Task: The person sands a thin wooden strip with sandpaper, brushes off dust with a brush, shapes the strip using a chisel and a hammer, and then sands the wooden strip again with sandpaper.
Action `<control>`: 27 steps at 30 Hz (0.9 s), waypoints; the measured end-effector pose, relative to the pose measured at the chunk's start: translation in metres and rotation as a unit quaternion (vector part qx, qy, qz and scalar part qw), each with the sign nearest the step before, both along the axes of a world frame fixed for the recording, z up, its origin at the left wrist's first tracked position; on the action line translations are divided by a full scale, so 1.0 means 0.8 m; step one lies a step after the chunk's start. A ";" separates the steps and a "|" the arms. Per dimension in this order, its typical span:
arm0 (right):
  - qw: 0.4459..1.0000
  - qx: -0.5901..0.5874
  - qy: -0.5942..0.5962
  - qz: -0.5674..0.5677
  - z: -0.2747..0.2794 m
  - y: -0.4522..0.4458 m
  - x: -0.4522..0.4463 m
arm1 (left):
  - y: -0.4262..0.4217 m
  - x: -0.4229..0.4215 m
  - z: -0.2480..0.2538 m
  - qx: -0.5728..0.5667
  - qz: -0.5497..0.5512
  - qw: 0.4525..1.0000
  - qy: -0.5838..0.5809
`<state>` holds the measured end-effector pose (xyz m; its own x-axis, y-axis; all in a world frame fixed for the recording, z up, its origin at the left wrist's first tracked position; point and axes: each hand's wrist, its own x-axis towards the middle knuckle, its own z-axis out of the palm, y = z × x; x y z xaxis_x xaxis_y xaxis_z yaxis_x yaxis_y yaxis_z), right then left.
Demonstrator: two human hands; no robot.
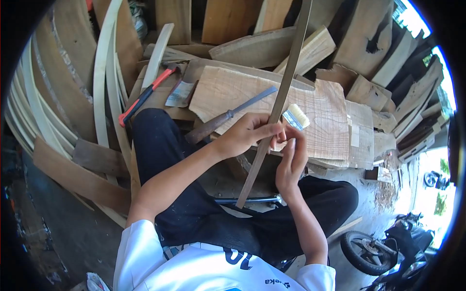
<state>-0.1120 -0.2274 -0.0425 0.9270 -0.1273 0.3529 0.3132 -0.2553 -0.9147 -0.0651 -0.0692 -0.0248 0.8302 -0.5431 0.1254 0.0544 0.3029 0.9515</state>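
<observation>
A long, thin wooden strip point(291, 65) slants across the view, its lower end above my lap. My left hand point(250, 133) is closed around it, thumb across its face. Just right of the strip, my right hand point(292, 157) has its fingers curled together close to my left fingertips; what they pinch is hidden. A flat brush point(296, 117) with pale bristles and a metal band shows just beyond the right fingers, its handle out of sight. Behind the hands lies a broad wooden board point(320, 111). A chisel-like tool point(218, 120) with a wooden handle lies left of the strip.
A red and black hammer point(148, 89) rests at the left of the work surface beside a sandpaper-like piece point(180, 93). Curved pale strips point(103, 72) stand at the left. Planks point(225, 22) lean at the back. A motorcycle point(371, 252) is at the lower right.
</observation>
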 end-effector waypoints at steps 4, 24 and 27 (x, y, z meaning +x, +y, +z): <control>0.991 0.032 0.029 0.124 0.012 -0.047 0.022 | -0.010 -0.013 -0.010 0.047 -0.065 0.996 0.043; 0.978 0.192 0.055 -0.064 0.005 -0.186 0.078 | -0.024 -0.012 -0.044 0.193 0.023 0.979 0.067; 0.993 0.087 0.079 -0.019 -0.003 -0.145 0.076 | -0.013 -0.004 -0.037 0.200 0.059 0.976 0.059</control>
